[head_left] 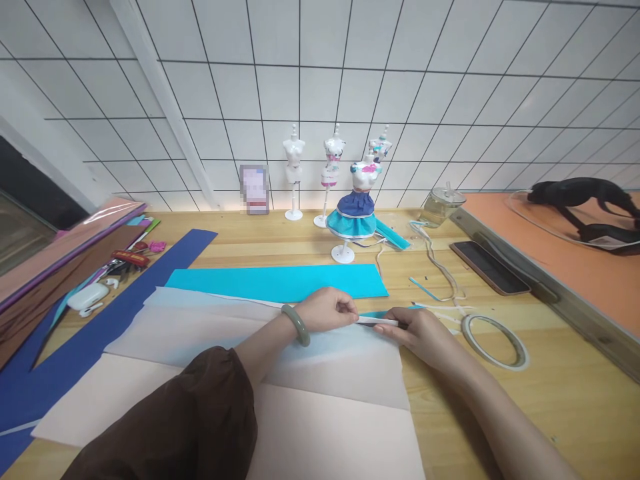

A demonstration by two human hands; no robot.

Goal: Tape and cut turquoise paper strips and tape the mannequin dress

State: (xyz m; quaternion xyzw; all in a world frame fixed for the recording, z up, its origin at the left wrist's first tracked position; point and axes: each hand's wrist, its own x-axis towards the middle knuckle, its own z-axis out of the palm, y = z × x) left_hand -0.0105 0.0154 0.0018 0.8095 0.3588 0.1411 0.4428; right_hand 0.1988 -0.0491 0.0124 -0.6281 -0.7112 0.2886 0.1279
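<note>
A narrow white strip [375,321] spans the gap between my hands at the top right corner of a thin pale pink sheet [340,427]. My left hand [327,310], with a green bangle on its wrist, pinches the strip's left end. Closed on its right end is my right hand [417,327]; a small dark thing shows by its fingertips, too hidden to name. Beneath the sheet's far edge lies a bright turquoise paper strip [275,281]. A tape roll [495,341] rests flat to the right of my right hand.
Several small white dress forms stand at the back, one wearing a blue and turquoise skirt [353,217]. On the right are a phone [490,267] and a lidded glass [443,205]. Blue paper [165,287], an earbud case [89,298] and stacked coloured sheets [65,267] lie left.
</note>
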